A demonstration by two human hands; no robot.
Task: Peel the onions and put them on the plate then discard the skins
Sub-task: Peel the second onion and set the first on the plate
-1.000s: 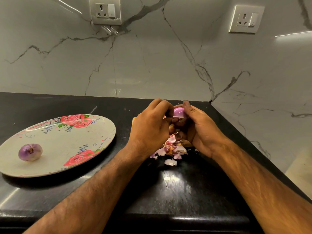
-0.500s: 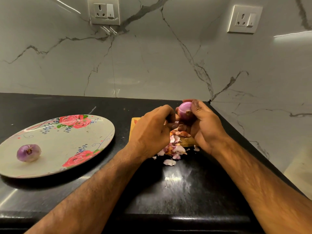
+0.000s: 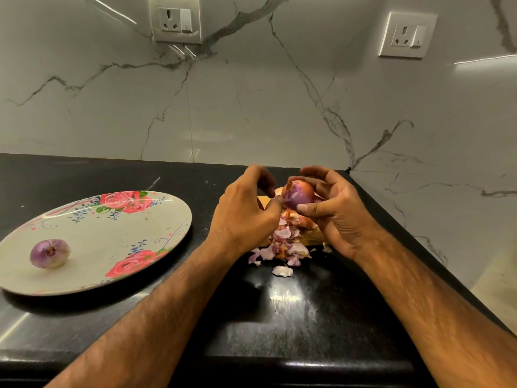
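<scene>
Onion (image 3: 298, 196), part purple flesh and part papery orange skin, sits raised above the desk in the right hand (image 3: 335, 217), whose fingers and thumb curl round it. The left hand (image 3: 243, 214) is close against its left side, thumb tip at the onion and the other fingers arched above. Whether it pinches a flap of skin I cannot tell. Directly below, loose skins (image 3: 282, 242) lie heaped on a small board (image 3: 262, 201) and spill onto the black desk (image 3: 293, 303). Well off to the left, a flowered plate (image 3: 98, 233) carries one peeled onion (image 3: 49, 253).

To my eye the peeling of this onion is under way and not finished: the orange patch on its top and right side has to come off. The next move calls for the left hand to catch an edge of that skin and strip it while the right turns the bulb. After that the onion goes over to the plate, and the heap gets cleared.
</scene>
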